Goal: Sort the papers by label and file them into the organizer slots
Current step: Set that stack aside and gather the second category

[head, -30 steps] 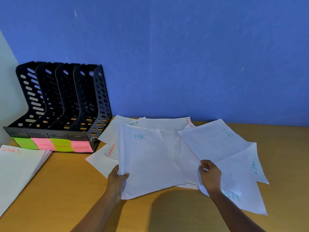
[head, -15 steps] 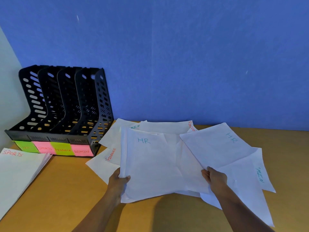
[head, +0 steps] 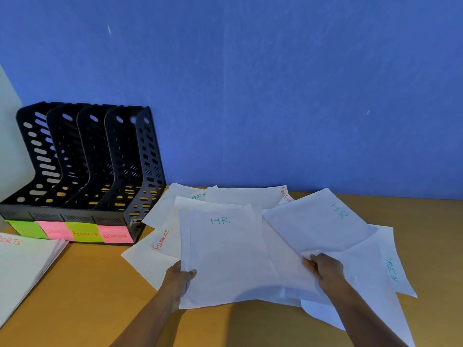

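White sheets lie scattered on the wooden table. My left hand (head: 179, 278) grips the left edge of a small stack topped by a sheet marked HR (head: 225, 251). My right hand (head: 325, 270) pinches the near corner of a second HR sheet (head: 318, 224), which is lifted and tilted over the pile. Sheets marked FINANCE (head: 162, 242) and ADMIN (head: 389, 266) stick out beneath. The black organizer (head: 82, 161) stands at the back left with its slots holding no paper; green and pink labels (head: 75, 232) run along its front.
A stack of sheets marked SPORTS (head: 22, 266) lies at the left edge, in front of the organizer. A blue wall rises right behind the table. Bare tabletop (head: 87, 296) shows between the SPORTS stack and my left arm.
My right hand has slid left, drawing the second HR sheet up and toward the stack that my left hand holds. The left hand has stayed in place.
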### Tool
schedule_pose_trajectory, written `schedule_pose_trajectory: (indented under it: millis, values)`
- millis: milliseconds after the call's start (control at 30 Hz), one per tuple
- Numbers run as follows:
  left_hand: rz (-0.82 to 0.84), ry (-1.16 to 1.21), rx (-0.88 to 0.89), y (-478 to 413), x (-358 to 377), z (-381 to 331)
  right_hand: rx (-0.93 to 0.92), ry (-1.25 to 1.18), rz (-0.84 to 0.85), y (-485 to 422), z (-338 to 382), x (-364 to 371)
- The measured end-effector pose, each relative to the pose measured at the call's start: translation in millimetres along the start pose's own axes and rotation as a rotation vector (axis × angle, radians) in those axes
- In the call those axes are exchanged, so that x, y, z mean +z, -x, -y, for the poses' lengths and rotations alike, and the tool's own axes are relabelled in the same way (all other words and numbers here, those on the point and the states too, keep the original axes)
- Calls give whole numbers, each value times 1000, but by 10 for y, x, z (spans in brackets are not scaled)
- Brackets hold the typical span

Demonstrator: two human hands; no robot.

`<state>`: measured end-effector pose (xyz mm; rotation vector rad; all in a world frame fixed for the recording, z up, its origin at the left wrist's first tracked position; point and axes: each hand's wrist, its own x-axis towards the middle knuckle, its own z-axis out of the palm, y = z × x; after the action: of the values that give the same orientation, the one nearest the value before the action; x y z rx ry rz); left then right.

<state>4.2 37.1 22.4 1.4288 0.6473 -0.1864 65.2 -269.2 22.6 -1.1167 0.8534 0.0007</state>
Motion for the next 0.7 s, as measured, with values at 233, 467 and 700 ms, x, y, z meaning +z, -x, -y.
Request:
schedule_pose_trajectory:
  millis: [233,467,700]
  values:
    - [44,-36,-26,-61,44,-1,39,-98,267,333,-1,149]
    - [78,-73,-18,-27,50,7,69,7,520,410,-131,76]
    - [109,-71,-15,16,48,-13,15,463,593,505,-178,-28]
